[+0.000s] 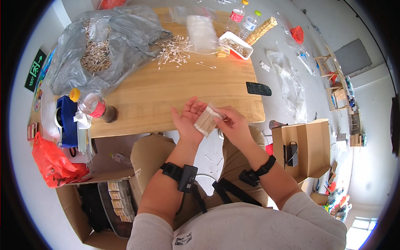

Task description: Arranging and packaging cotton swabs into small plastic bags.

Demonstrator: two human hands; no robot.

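A small clear packet of cotton swabs is pinched between the thumb and fingers of my right hand. Palm up beside it, my left hand has its fingers stretched apart, and the packet's left side lies close against them. Both hands are over the table's near edge. Farther off, a loose pile of cotton swabs lies on the wood. Left of that pile, a large grey plastic bag gapes around many more swabs. Clear plastic bags lie beyond the pile, next to a white tray with swabs in it.
On the wooden table stand a yellow-capped bottle of dark liquid and two bottles at the back. A flat dark piece lies near the right edge. Cardboard boxes flank my legs: one with packs, one open.
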